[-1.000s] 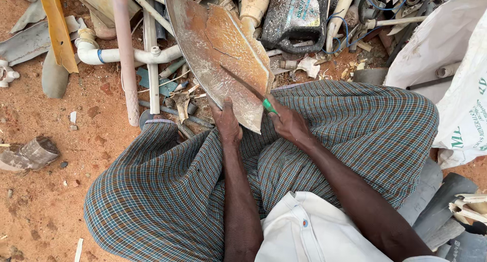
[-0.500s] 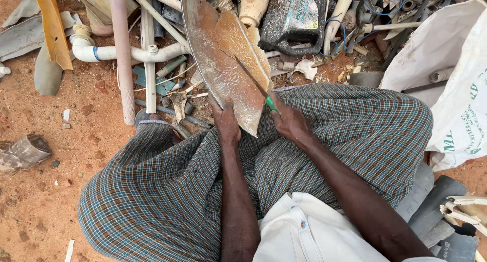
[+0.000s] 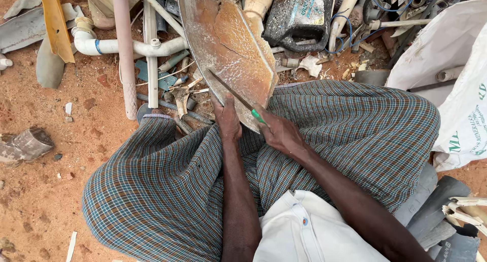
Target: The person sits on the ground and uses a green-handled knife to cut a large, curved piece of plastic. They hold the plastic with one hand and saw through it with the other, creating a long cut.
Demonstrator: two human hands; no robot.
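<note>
Rusty curved metal sheet [image 3: 228, 43] stands tilted over the checked cloth [image 3: 167, 191] at the lap, lower edge between both hands. Scrap heap of white pipes [image 3: 127, 46] and a dark plastic can [image 3: 299, 15] crowds its far edge; red dirt ground [image 3: 40, 191] lies open to the left. White sack [image 3: 456, 79] closes the right. Left hand [image 3: 227, 121] presses flat against the sheet's lower rim, fingers together. Right hand [image 3: 281, 135] has fingers curled tight around the green handle of a thin blade [image 3: 234, 93] laid across the sheet's face.
</note>
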